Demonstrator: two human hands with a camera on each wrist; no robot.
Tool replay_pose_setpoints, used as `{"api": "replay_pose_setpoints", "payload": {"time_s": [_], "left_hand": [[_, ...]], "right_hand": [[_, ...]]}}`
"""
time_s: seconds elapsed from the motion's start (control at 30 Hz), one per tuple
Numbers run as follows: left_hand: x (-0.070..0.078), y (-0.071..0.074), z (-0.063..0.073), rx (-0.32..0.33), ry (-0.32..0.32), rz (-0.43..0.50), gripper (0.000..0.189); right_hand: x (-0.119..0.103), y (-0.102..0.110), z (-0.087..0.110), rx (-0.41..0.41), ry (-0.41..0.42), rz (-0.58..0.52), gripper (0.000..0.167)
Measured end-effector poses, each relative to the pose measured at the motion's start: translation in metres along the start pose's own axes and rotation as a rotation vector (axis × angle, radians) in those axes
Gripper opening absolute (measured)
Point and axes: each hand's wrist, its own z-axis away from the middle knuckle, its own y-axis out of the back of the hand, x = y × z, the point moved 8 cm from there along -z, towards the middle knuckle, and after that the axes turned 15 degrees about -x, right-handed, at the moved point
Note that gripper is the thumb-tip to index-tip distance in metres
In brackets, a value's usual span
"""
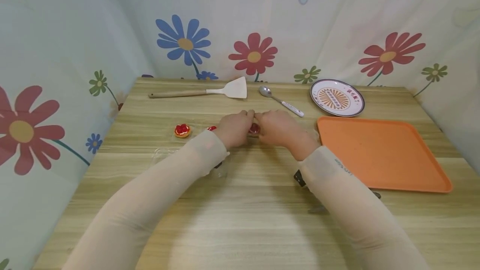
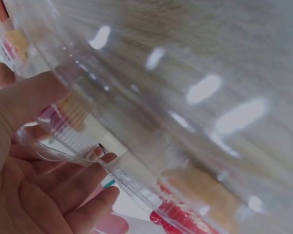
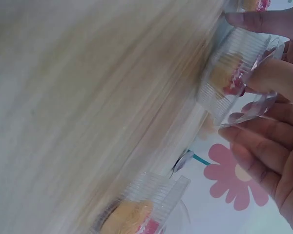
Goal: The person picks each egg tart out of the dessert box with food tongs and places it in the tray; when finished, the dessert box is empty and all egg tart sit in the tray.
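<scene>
We have both hands on a small clear ribbed plastic cup holding a red-topped tart [image 1: 254, 128], just left of the orange rectangular tray [image 1: 378, 153]. Our left hand [image 1: 235, 127] and right hand [image 1: 276, 126] pinch its rim with curled fingers. Squeezing the thin plastic could crush or tip the tart.

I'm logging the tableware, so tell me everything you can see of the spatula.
The spatula lies flat at the far side of the wooden table, near the flowered backdrop. It has a long, slim handle that looks like light wood, pointing left, and a broad white blade at its right end. Nothing touches it; a spoon lies just to its right.
</scene>
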Motion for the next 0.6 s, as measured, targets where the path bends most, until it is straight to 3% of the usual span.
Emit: {"api": "replay_pose_setpoints", "payload": {"time_s": [0.17, 0.3, 0.6], "left_hand": [[-0.005, -0.001, -0.002, -0.016, 0.028, 0.033, 0.084], [-0.007, -0.002, -0.003, -0.027, 0.041, 0.054, 0.095], [-0.007, 0.000, 0.003, -0.024, 0.012, 0.055, 0.116]], "right_hand": [[0.002, 0.004, 0.003, 0.027, -0.004, -0.008, 0.046], [0.006, 0.005, 0.004, 0.004, -0.021, -0.052, 0.061], [0.018, 0.009, 0.010, -0.020, -0.080, -0.171, 0.066]]}}
